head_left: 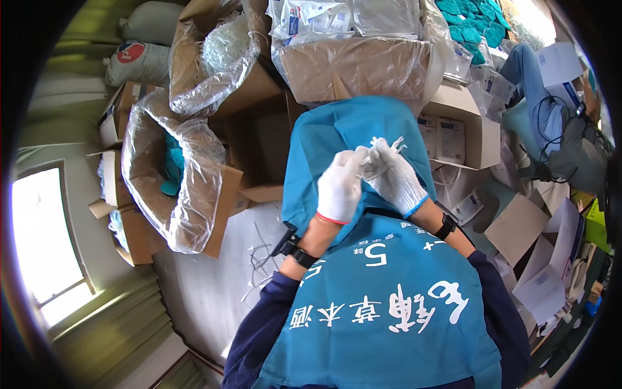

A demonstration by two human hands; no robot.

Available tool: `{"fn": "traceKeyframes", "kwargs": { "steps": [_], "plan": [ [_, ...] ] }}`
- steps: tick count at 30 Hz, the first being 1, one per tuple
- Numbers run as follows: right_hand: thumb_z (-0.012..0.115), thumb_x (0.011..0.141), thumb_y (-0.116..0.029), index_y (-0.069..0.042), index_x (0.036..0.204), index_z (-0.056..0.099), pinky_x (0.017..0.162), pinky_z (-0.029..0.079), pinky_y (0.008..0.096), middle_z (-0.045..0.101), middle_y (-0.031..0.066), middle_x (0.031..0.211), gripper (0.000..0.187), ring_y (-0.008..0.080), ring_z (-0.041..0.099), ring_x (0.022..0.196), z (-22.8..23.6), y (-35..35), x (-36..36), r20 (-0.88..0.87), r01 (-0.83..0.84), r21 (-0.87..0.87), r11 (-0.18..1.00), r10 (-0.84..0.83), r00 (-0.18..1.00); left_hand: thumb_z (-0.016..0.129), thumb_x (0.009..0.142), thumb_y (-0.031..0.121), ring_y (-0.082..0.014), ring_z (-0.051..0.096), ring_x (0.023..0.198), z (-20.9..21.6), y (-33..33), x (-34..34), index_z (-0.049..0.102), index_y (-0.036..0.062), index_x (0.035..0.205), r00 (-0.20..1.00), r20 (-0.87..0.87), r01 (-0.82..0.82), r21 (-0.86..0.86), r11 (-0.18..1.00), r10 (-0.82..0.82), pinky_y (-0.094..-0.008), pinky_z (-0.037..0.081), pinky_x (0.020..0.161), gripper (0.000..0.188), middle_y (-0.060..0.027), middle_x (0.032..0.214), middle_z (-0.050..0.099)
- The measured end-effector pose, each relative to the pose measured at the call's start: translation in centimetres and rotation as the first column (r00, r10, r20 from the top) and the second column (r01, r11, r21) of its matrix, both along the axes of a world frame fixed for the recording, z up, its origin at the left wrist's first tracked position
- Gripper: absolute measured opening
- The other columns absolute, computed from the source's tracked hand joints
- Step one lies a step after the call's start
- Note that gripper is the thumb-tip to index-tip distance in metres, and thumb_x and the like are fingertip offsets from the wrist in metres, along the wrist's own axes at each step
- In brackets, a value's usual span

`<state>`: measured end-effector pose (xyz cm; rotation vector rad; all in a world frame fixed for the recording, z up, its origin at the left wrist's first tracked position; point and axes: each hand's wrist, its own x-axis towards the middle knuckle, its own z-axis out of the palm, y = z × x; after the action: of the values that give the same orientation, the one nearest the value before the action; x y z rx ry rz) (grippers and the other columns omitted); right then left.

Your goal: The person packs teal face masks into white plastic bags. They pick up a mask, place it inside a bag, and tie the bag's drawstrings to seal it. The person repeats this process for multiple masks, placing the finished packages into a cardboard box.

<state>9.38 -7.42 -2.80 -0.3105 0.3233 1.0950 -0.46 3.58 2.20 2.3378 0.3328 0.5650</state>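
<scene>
Both my hands wear white knitted gloves and meet in front of me, over the teal apron (317, 139) spread across my lap. My left hand (340, 187), with a red-edged cuff, is closed, its fingertips bunched against the other glove. My right hand (398, 178), with a blue-edged cuff, has its fingers bent in and pressed to the left fingertips. Thin white strands or loose glove tips (396, 144) stick up above the right fingers. Whatever is pinched between the hands is too small to make out. Black straps circle both my wrists.
Beyond my knees stands a plastic-lined carton (359, 68) of white packets. Another lined carton (175, 181) with teal items is at left, beside an open box (259, 146). A carton of packets (463, 126) stands right. Another person's leg (534, 84) shows far right, near stacked cardboard (541, 285).
</scene>
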Motion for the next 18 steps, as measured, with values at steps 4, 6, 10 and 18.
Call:
{"fn": "traceKeyframes", "kwargs": {
  "steps": [4,6,10,18],
  "plan": [
    [0.056,0.103,-0.03,-0.007,0.104,0.062,0.085,0.052,0.0318,0.068,0.0068,0.1,0.024,0.018,0.064,0.09,1.5,0.7,-0.6,-0.017,-0.049,-0.138,0.989,0.047,0.999,0.074,0.083,0.019,-0.0365,0.067,0.096,-0.9,-1.5,0.3,0.061,0.0042,0.122,0.987,-0.134,-0.07,0.13,0.989,0.088,-0.0403,0.055,0.081,0.043,-0.0195,0.115,0.064],
    [0.053,0.104,-0.033,-0.007,0.107,0.062,0.088,0.051,0.0326,0.068,0.0065,0.101,0.028,0.0196,0.064,0.093,1.2,0.1,-0.6,-0.004,-0.088,-0.078,0.993,0.088,0.996,0.074,0.083,0.022,-0.0354,0.067,0.093,-1.4,-1.4,0.7,0.06,0.0051,0.123,0.98,-0.151,-0.107,0.151,0.983,0.13,-0.0411,0.055,0.08,0.046,-0.0175,0.112,0.064],
    [0.051,0.104,-0.031,-0.005,0.118,0.061,0.102,0.044,0.0308,0.065,0.0052,0.115,0.031,0.0167,0.06,0.11,1.2,0.5,-1.3,0.102,-0.274,0.071,0.959,0.267,0.958,0.064,0.088,0.022,-0.0353,0.067,0.088,-6.4,0.5,-0.6,0.064,0.0097,0.11,0.809,-0.55,-0.171,0.12,0.978,0.209,-0.0412,0.054,0.078,0.025,-0.0128,0.106,0.066],
    [0.055,0.101,-0.027,0.003,0.117,0.061,0.086,0.054,0.035,0.066,0.0173,0.114,0.035,0.0229,0.067,0.094,4.9,-2.3,0.4,0.132,-0.554,-0.153,0.818,0.573,0.809,0.045,0.102,0.017,-0.0195,0.069,0.078,-7.0,17.1,0.6,0.067,0.0002,0.092,0.955,-0.223,-0.257,-0.296,0.92,0.195,-0.0319,0.056,0.07,0.029,-0.0102,0.097,0.072]
  ]
}}
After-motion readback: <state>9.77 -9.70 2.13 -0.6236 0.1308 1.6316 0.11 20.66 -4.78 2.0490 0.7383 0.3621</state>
